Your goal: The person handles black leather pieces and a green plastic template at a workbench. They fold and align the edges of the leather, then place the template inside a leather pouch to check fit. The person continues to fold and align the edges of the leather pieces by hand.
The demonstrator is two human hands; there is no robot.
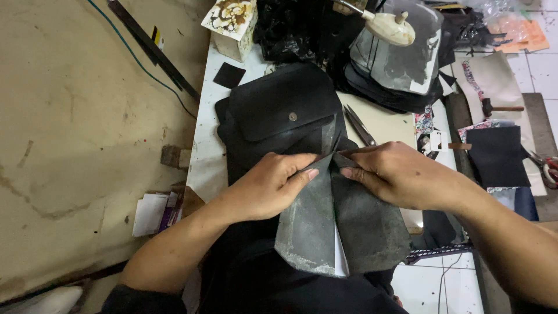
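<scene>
Right at the centre of the frame, both hands pinch the top edge of a folded grey leather piece [325, 227]. The left hand [273, 186] has its grip closed on the left flap, thumb pressed flat on the grey surface and fingers curled behind the edge. The right hand [401, 174] holds the right flap in the same tight manner, its fingertips almost meeting those of the left at the fold. The grey piece hangs down from the two grips toward the lower middle of the frame, its two flaps parting a little so that a strip of white lining [340, 259] shows between them near the bottom.

Just above the hands, a black leather bag [279, 116] with a flap and a round metal snap lies on the white tabletop [203, 151]. Beside it, right of centre, a pair of thread snips [359, 125] rests on a pale sheet. Higher up, a small black square patch [229, 75] lies on the tabletop near a cream box with a brown pattern [232, 23]. At top centre, a stack of grey and black cut pieces [401, 64] sits under a cream-coloured tool [388, 26]. Toward the right edge lie a hammer [500, 108] and a dark fabric rectangle [497, 156]. Bare concrete floor [81, 134] fills the left side.
</scene>
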